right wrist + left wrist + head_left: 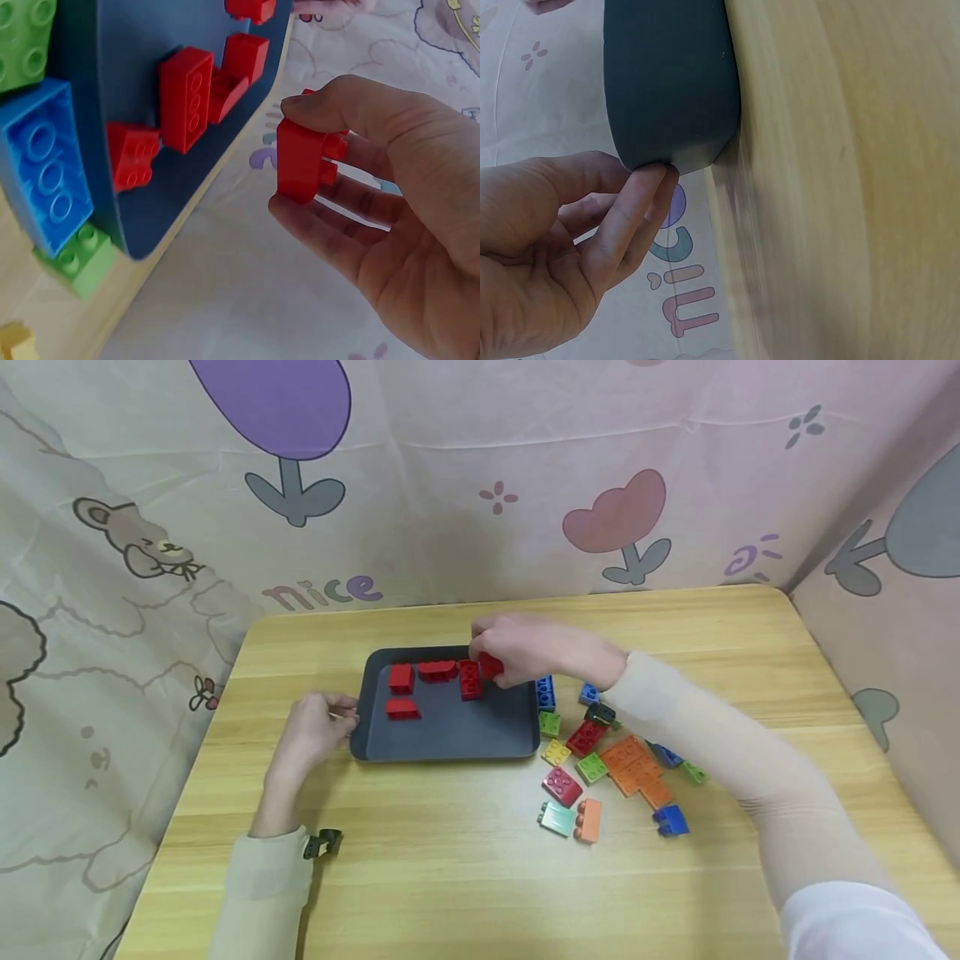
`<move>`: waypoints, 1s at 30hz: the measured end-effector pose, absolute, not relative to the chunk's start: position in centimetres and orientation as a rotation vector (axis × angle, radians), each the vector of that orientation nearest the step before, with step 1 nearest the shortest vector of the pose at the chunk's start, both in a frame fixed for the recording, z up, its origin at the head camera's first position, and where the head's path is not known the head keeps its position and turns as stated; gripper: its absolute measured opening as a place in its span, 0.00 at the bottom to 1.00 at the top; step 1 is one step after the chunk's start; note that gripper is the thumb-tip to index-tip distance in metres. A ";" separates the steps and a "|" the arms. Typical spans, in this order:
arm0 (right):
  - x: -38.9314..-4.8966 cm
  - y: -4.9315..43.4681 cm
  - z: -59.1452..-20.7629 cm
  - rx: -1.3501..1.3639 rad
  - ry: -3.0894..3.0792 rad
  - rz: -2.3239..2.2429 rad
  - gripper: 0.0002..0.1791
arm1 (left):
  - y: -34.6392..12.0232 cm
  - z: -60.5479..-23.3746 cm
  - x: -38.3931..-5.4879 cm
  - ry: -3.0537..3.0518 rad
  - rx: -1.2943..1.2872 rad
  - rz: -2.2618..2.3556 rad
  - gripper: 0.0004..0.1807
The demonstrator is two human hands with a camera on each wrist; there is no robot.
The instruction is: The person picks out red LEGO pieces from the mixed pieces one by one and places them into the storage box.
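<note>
My left hand (pixel 318 731) pinches the left rim of a dark grey tray (pixel 450 739) between thumb and fingers. In the left wrist view, its fingertips meet the tray's corner. Over the tray's far right part, my right hand (pixel 521 647) grips a red toy building brick (pixel 298 161) between thumb and fingertips, studs turned toward the palm. Several red bricks lie in the tray, among them a long one (pixel 469 680) showing its hollow underside, a block (pixel 401 678) and a sloped one (pixel 402 709). The right hand partly hides that corner in the head view.
Loose bricks lie right of the tray: blue (pixel 545 692), green (pixel 550 724), yellow (pixel 556 752), orange (pixel 630 763), dark red (pixel 587 737) and pale teal (pixel 557 818). The wooden table (pixel 450 877) meets a printed cloth (pixel 450 527) at the back.
</note>
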State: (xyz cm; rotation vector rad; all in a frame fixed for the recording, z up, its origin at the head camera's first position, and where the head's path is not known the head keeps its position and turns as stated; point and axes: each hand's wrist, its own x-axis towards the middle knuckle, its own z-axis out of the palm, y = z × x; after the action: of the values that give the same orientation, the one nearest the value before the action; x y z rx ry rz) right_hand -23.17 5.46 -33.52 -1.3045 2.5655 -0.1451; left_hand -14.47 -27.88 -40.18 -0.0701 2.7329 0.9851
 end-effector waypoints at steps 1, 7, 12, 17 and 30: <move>-23.2 5.1 -33.6 -1.311 2.561 -0.141 0.22 | -27.9 -40.2 -14.5 2.735 -0.070 0.982 0.17; -23.1 3.2 -34.2 -1.365 2.532 -0.118 0.22 | -27.9 -40.4 -14.5 2.751 -0.058 0.972 0.17; -23.0 1.7 -34.6 -1.402 2.512 -0.073 0.21 | -27.9 -40.4 -14.5 2.762 -0.050 0.967 0.16; -22.9 0.4 -35.2 -1.434 2.481 -0.026 0.21 | -27.9 -40.4 -14.5 2.766 -0.045 0.961 0.16; -22.9 -1.9 -37.0 -1.560 2.425 0.030 0.16 | -27.8 -40.2 -14.4 2.775 -0.033 0.953 0.16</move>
State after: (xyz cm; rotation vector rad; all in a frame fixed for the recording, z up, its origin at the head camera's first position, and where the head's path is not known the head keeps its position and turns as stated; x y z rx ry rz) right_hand -22.89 -1.91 -37.02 -1.5596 2.4249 0.0304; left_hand -14.43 -27.84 -40.18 -0.0334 2.7748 0.9531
